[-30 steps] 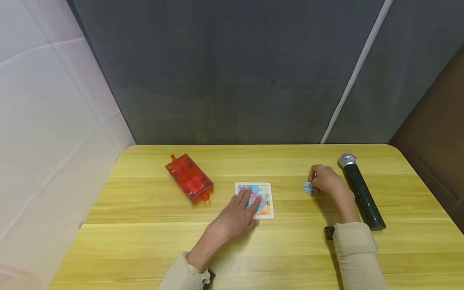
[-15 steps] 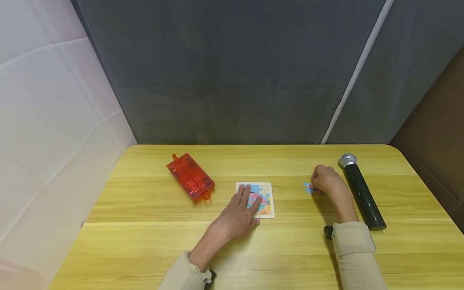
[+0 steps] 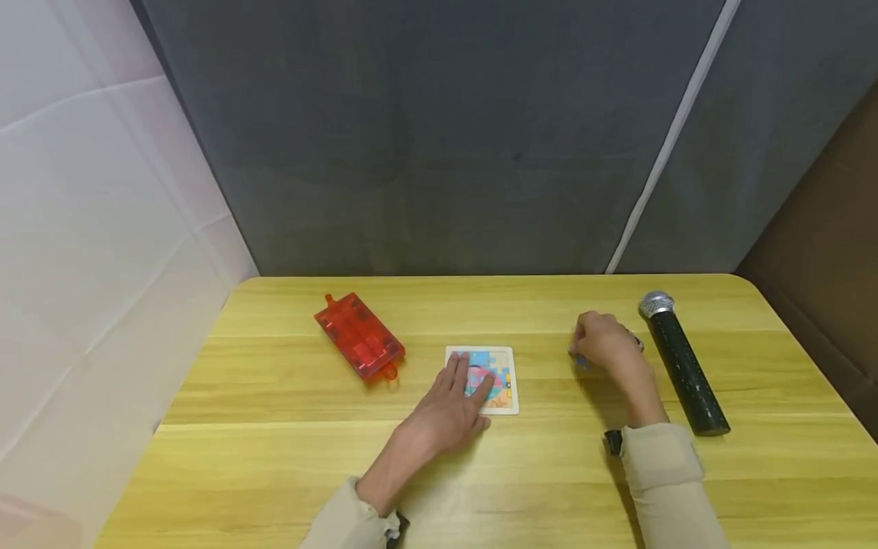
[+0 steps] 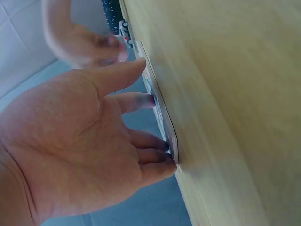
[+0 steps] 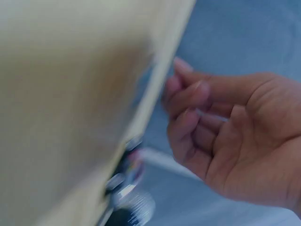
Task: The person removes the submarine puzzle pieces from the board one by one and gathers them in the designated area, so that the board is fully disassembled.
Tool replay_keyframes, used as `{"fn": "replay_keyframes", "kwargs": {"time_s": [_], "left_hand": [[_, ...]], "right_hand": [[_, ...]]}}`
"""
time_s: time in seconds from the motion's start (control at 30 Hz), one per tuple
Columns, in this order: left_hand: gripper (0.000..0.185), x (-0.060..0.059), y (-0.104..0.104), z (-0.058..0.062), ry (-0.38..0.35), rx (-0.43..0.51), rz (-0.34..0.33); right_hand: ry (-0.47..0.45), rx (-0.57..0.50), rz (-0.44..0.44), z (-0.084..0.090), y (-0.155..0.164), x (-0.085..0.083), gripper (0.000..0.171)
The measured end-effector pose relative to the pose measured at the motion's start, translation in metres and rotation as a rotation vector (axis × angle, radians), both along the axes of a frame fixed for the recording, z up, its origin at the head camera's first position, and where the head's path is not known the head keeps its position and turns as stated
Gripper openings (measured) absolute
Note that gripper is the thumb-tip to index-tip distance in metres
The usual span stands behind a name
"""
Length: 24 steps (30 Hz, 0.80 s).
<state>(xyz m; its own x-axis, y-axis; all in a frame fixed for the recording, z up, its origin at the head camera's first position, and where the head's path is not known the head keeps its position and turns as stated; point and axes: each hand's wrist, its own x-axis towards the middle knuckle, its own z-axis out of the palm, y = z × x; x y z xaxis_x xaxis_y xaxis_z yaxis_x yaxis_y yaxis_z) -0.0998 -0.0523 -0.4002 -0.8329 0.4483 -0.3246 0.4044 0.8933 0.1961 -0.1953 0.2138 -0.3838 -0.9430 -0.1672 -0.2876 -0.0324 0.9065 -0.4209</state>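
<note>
Fingers of the left hand [image 3: 446, 415] lie straight and flat on the small square colourful jigsaw puzzle board [image 3: 492, 379], at the centre of the yellow wooden table [image 3: 274, 457]. The right hand [image 3: 604, 343], right of centre, has curled fingers pinching a small blue puzzle piece [image 3: 580, 361], mostly hidden. A black microphone with silver head [image 3: 680, 363] lies just beside it. A red transparent plastic case [image 3: 360, 335] sits centre left.

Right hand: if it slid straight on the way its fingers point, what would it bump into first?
The right hand points left across the table, so it would probably meet the puzzle board first, under the left hand. Depth is uncertain.
</note>
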Motion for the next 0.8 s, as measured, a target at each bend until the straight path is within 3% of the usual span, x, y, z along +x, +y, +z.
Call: {"fn": "replay_keyframes", "kwargs": {"time_s": [0.13,0.3,0.5,0.63,0.8], "left_hand": [[0.065,0.001,0.000,0.000,-0.002,-0.009,0.013],[0.066,0.000,0.001,0.000,-0.016,-0.020,0.026],[0.065,0.001,0.002,-0.001,-0.013,-0.025,0.029],[0.064,0.001,0.003,-0.002,0.040,-0.090,-0.009],[0.064,0.000,0.004,-0.014,0.066,-0.111,-0.007]], "right_hand": [[0.059,-0.159,0.126,0.001,-0.040,0.004,0.015],[-0.024,-0.266,0.267,-0.012,-0.077,0.007,0.018],[-0.008,-0.255,0.252,-0.018,-0.087,0.011,0.017],[0.004,-0.255,0.260,-0.021,-0.089,0.012,0.014],[0.022,-0.240,0.268,-0.023,-0.091,0.012,0.011]]}}
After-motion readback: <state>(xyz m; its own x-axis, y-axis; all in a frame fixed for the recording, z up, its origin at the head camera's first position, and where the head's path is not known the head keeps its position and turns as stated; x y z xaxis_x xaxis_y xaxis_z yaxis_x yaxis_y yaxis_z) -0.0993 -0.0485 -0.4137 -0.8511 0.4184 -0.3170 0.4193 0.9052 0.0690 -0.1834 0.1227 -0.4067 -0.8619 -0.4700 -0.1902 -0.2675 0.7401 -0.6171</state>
